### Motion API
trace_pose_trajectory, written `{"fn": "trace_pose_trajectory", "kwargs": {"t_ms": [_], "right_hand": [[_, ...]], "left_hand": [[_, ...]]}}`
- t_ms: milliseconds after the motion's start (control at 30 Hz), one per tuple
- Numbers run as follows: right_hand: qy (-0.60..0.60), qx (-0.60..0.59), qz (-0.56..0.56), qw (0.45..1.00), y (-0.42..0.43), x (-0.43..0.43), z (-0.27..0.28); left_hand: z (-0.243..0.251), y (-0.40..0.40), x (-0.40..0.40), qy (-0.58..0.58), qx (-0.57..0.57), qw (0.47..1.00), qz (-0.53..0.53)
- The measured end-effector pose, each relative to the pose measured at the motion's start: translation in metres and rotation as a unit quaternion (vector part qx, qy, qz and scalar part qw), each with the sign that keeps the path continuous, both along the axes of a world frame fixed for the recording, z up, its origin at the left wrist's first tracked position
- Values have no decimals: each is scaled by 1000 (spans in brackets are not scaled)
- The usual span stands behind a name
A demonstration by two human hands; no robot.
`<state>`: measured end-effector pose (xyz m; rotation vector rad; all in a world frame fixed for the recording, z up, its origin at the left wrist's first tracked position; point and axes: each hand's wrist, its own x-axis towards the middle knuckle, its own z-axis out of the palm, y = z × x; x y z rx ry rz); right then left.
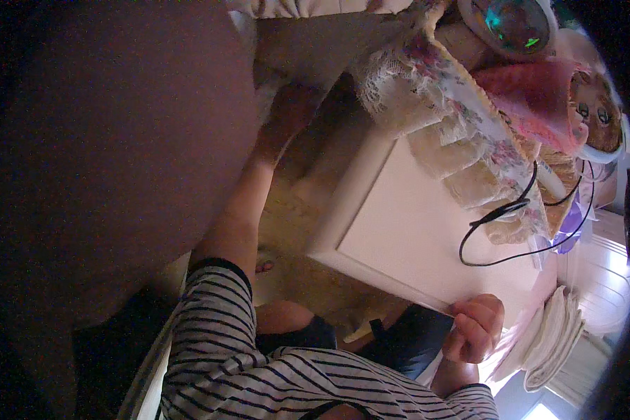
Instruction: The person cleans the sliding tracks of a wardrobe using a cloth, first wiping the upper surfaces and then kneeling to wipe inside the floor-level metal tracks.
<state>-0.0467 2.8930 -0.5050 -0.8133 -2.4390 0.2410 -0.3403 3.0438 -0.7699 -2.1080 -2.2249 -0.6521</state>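
A white panel (430,220) with a raised rim lies across the middle, tilted in the view. My right hand (475,328) has its fingers curled at the panel's lower right edge. My left arm reaches up the view into shade, and my left hand (294,107) is dark and blurred beside the panel's far left corner; its fingers and anything in them cannot be made out. A floral cloth with lace ruffles (451,126) hangs over the panel's upper side. A thin black cable (499,210) loops over the panel and cloth.
A doll (593,113) and pink cloth (530,100) are at the upper right, near a round clear-topped object (520,26). Folded pale cloths (556,336) are stacked at the right. A large dark surface (121,157) fills the left side. My legs are below the panel.
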Motion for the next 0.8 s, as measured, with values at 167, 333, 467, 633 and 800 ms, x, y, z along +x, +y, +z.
{"fn": "trace_pose_trajectory", "kwargs": {"t_ms": [167,333,467,633,800], "right_hand": [[-28,-28,-10,999,2,-3,5],[-17,-26,8,999,2,0,4],[-11,-11,8,1000,2,3,3],[2,-19,3,1000,0,2,3],[-91,83,11,992,-2,-5,7]], "left_hand": [[-12,-4,3,23,-40,999,-12],[-56,-54,-6,15,-74,997,-21],[-58,-163,-12,88,45,995,-6],[-28,-266,7,22,-79,995,52],[-20,-302,7,9,-105,989,104]]}}
